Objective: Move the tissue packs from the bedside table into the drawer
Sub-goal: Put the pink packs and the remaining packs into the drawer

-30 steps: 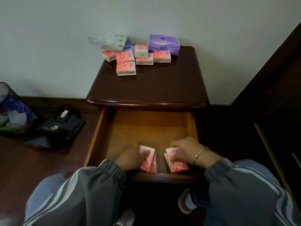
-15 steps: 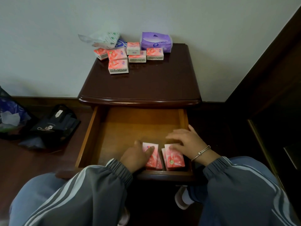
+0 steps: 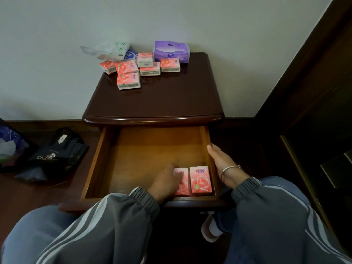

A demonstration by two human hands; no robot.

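Note:
The bedside table has its drawer pulled out towards me. Two pink tissue packs lie flat side by side in the drawer's front right corner. My left hand lies over the left pack, fingers on it. The right pack lies free. My right hand is open and empty, against the outside of the drawer's right wall. Several more pink packs sit at the back of the tabletop, with a purple pack, a white-green pack and a blue pack.
A black bag and a blue plastic bag lie on the floor to the left. Dark wooden furniture stands close on the right. My knees and grey sleeves fill the foreground below the drawer front.
Both packs now lie flat in the drawer's front right corner. My right hand let go of its pack and moved out to the drawer's right wall. My left hand stays on the left pack.

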